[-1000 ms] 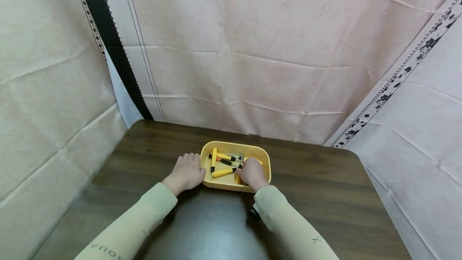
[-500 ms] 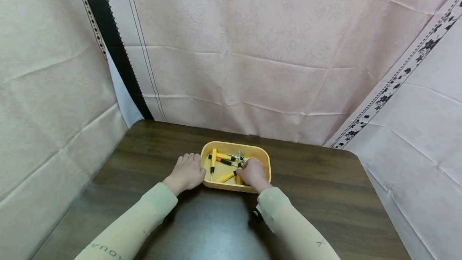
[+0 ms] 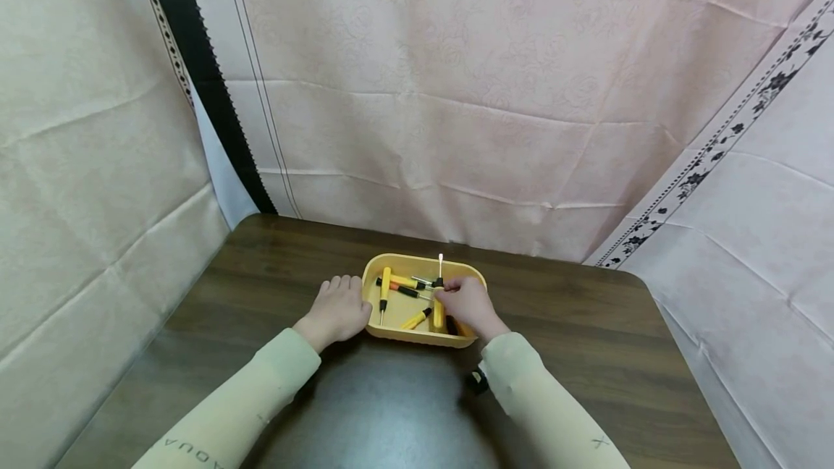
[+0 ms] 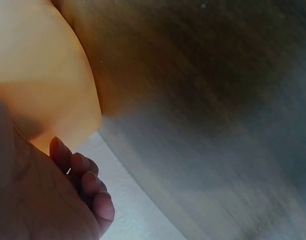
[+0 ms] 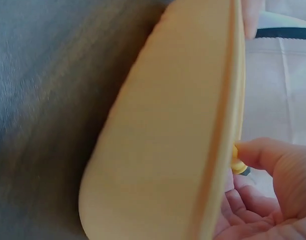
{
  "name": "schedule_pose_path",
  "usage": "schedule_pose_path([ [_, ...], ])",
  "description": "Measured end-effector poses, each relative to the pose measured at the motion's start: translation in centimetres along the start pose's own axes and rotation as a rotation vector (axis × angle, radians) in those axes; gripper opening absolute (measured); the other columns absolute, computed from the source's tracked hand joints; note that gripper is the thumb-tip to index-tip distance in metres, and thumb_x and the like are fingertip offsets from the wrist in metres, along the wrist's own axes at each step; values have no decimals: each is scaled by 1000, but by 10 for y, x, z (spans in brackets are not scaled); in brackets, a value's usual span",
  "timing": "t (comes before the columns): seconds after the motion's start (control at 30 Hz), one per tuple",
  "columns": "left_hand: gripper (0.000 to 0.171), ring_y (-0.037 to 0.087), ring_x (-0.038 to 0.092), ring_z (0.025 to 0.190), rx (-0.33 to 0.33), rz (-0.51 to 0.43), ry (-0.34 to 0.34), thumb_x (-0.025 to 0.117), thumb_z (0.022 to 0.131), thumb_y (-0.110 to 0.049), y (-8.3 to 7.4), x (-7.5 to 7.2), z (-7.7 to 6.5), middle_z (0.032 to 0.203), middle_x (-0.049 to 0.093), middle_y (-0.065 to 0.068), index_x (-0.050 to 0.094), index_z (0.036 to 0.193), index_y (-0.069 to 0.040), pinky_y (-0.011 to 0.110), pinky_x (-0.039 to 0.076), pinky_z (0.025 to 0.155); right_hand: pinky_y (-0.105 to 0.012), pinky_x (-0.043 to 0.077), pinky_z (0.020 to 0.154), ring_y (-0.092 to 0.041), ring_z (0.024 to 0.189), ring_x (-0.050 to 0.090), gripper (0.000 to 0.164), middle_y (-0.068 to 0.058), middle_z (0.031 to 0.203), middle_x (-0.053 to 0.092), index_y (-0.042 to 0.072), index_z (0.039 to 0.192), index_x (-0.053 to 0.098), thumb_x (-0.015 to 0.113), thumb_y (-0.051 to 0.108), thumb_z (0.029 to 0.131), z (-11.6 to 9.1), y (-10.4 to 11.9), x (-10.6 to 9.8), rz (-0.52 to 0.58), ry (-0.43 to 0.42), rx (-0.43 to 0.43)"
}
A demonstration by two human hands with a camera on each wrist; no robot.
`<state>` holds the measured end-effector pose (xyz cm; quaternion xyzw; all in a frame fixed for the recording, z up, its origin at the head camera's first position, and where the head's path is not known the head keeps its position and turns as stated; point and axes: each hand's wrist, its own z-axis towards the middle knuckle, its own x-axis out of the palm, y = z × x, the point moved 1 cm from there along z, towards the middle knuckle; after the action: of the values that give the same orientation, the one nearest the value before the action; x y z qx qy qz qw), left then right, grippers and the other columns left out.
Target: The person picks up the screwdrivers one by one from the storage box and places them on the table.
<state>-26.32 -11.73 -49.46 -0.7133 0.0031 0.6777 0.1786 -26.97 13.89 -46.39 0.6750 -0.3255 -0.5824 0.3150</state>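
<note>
A yellow plastic tray (image 3: 407, 336) holds several screwdrivers. Between thumb and fingers, my right hand (image 3: 469, 306) pinches the yellow handle of a screwdriver (image 3: 439, 311), its bright shaft pointing toward the tray's far side. In the right wrist view, the tray wall (image 5: 158, 110) hides most of this handle (image 5: 238, 164). My left hand (image 3: 337, 310) rests against the tray's left end, fingers loosely extended; the left wrist view has these fingers (image 4: 95, 185) beside the tray wall (image 4: 47, 60). In the tray's left half lies another yellow screwdriver (image 3: 386, 284), near a black-and-orange one (image 3: 405, 291).
Another yellow handle (image 3: 415, 319) lies near the tray's front side. The tray stands on a dark wooden table (image 3: 293, 252), toward its far edge. Pale patterned cloth (image 3: 423, 93) hangs behind the table and along both sides.
My right hand has drawn back to the right and raised the screwdriver, whose shaft now overlaps the tray's far rim in view. The left hand and tray have stayed put.
</note>
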Motion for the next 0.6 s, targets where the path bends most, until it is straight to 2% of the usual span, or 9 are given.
schedule_pose_path([
  [0.23,37,26,40,89,-2,1,8,41,95,-31,-1,-2,0,98,48,10,49,113,0,45,33,83,-38,56,68,-30,76,68,22,-12,91,63,0,100,64,70,17,88,2,-7,-19,92,-25,22],
  [0.4,38,27,40,90,6,2,12,40,95,-31,-1,-1,0,100,48,11,49,114,0,45,33,84,-40,55,70,-27,76,68,25,-15,96,63,-3,106,62,69,14,89,2,-15,-34,168,-25,12],
  [0.6,39,27,40,90,3,-6,23,40,95,-31,-1,-2,0,100,48,11,48,115,1,45,32,84,-41,55,74,-25,79,69,33,-18,101,65,-7,113,59,68,15,90,5,-22,-49,260,-12,40],
])
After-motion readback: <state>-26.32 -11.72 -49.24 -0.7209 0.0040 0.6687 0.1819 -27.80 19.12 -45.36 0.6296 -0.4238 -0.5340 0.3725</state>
